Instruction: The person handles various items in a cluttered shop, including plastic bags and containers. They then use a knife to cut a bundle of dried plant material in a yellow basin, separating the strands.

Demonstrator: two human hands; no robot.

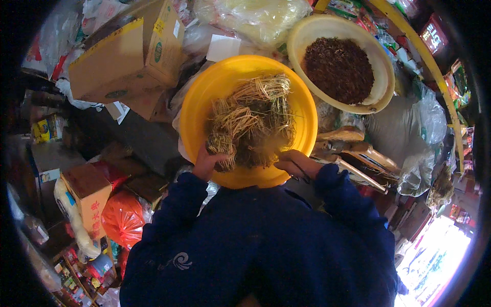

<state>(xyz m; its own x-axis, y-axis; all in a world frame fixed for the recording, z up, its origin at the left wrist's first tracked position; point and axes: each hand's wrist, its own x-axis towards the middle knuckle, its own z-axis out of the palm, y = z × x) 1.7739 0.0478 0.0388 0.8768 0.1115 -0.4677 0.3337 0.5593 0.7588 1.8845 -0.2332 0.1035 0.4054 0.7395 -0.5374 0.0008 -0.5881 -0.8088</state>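
A round yellow plastic basin (195, 98) stands right in front of me, with several bundles of dried, root-like plant stalks (249, 119) inside. My left hand (207, 163) is at the basin's near left side, its thumb and fingers around a small coiled bundle (221, 151). At the near right rim, my right hand (297, 163) has its fingers bent beside the dark, fine end of the stalks; a thin dark cord or band shows at it. The fingertips blur there, so I cannot tell whether they grip anything.
Behind right is a cream basin (385, 82) with dark brown dried bits (339, 71). Wooden-handled tools (345, 134) lie right of the yellow basin. An opened cardboard box (115, 65) stands back left; a red plastic bag (123, 218) and a carton (88, 195) are at the left.
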